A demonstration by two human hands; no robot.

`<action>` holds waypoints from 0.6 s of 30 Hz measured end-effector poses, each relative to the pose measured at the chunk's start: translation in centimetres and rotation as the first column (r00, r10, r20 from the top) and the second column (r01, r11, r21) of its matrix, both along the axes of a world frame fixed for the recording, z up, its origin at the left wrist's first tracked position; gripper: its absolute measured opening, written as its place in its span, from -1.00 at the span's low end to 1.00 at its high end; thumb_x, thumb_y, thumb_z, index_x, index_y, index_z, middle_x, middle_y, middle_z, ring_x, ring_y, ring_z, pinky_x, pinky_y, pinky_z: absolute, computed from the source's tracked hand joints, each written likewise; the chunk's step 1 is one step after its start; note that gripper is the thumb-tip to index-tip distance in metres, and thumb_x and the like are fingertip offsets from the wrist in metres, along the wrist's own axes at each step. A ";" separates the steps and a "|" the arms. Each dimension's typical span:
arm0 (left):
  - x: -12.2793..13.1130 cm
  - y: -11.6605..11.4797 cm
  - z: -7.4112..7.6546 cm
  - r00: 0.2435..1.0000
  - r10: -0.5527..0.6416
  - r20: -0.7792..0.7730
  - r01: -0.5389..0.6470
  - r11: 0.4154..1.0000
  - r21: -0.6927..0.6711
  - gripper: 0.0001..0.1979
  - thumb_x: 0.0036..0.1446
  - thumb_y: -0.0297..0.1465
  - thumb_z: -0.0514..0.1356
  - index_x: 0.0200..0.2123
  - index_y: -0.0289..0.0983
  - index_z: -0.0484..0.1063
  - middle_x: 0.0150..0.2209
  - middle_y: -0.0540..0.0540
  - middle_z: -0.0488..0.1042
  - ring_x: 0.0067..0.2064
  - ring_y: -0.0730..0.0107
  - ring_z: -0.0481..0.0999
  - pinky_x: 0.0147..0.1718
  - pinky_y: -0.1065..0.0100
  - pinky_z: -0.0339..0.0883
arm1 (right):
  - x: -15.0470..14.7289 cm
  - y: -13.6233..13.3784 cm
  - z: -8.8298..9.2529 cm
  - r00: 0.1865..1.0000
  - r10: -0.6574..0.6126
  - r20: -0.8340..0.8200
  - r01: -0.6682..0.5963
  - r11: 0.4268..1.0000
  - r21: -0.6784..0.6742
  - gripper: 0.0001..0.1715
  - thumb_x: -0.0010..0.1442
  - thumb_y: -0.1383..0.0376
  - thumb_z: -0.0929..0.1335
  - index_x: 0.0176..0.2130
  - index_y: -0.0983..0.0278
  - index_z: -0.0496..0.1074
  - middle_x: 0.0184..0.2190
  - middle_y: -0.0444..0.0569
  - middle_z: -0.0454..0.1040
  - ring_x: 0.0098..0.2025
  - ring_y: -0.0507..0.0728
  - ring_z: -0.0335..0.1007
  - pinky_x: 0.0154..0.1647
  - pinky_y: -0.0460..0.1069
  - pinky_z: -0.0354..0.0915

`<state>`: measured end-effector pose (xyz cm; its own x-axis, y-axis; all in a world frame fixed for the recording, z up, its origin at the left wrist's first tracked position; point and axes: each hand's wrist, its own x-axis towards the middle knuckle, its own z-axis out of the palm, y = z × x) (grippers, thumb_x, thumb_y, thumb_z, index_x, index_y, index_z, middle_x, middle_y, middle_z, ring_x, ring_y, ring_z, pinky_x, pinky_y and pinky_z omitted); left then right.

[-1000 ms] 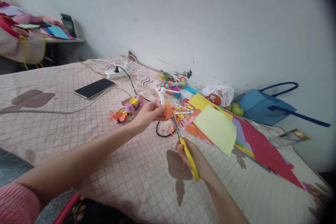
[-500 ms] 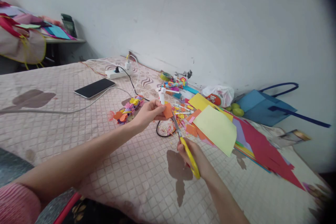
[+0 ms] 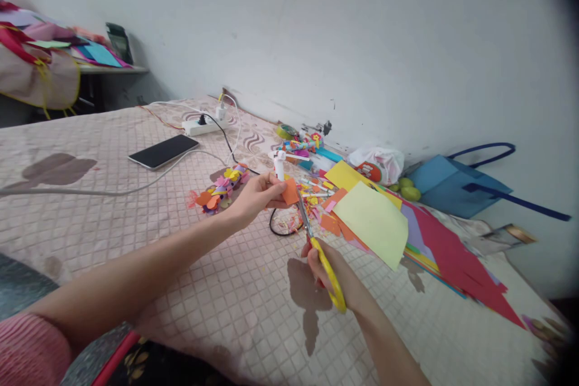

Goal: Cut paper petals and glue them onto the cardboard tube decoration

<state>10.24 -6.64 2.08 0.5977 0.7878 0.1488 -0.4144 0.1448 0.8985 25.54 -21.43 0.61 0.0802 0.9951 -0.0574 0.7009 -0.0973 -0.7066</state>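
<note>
My left hand [image 3: 256,196] pinches a small orange paper piece [image 3: 290,191] above the bedspread. My right hand [image 3: 337,280] grips yellow-handled scissors [image 3: 319,247], whose blades point up at the lower edge of the orange piece. Just behind the paper stands a white glue bottle [image 3: 279,164]. Coloured paper scraps [image 3: 312,199] lie scattered under and beyond the blades.
Sheets of coloured paper [image 3: 375,220] fan out to the right, with a blue bag [image 3: 452,181] and green fruit [image 3: 407,188] by the wall. A phone [image 3: 163,151], power strip [image 3: 201,126] and cables lie at the left. Paper flowers [image 3: 221,187] sit near my left hand.
The scissors and my right hand have shifted very slightly; my left hand still holds the orange piece in the same place.
</note>
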 end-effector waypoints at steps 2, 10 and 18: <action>0.0 0.0 0.0 1.000 0.001 0.003 -0.001 1.000 -0.003 -0.76 0.00 -0.35 0.23 -0.45 -0.31 0.20 -0.47 0.00 0.46 -0.41 0.46 0.50 -0.30 0.31 0.44 | -0.1 0.0 0.3 1.000 -0.006 0.016 0.006 1.000 0.008 -0.53 0.17 -0.05 0.10 -0.41 0.27 0.22 -0.66 -0.20 0.19 -0.66 -0.01 0.15 -0.67 -0.13 0.13; 0.2 0.2 -0.4 1.000 -0.002 0.012 0.002 1.000 -0.006 -0.77 0.00 -0.36 0.23 -0.43 -0.31 0.20 -0.44 -0.01 0.47 -0.40 0.47 0.51 -0.31 0.33 0.44 | -0.7 0.2 0.8 0.999 -0.040 0.020 0.039 0.999 0.021 -0.57 0.13 -0.03 0.14 -0.48 0.25 0.19 -0.63 -0.14 0.25 -0.69 -0.01 0.16 -0.71 -0.12 0.13; 0.1 0.2 -0.4 1.000 0.000 0.013 0.000 1.000 -0.005 -0.75 0.00 -0.34 0.23 -0.43 -0.31 0.19 -0.44 -0.02 0.47 -0.38 0.45 0.52 -0.31 0.34 0.44 | -0.5 0.4 0.4 0.996 -0.086 0.004 0.086 0.996 0.014 -0.68 0.09 0.06 0.20 -0.48 0.26 0.19 -0.67 -0.20 0.19 -0.70 -0.04 0.11 -0.72 -0.14 0.12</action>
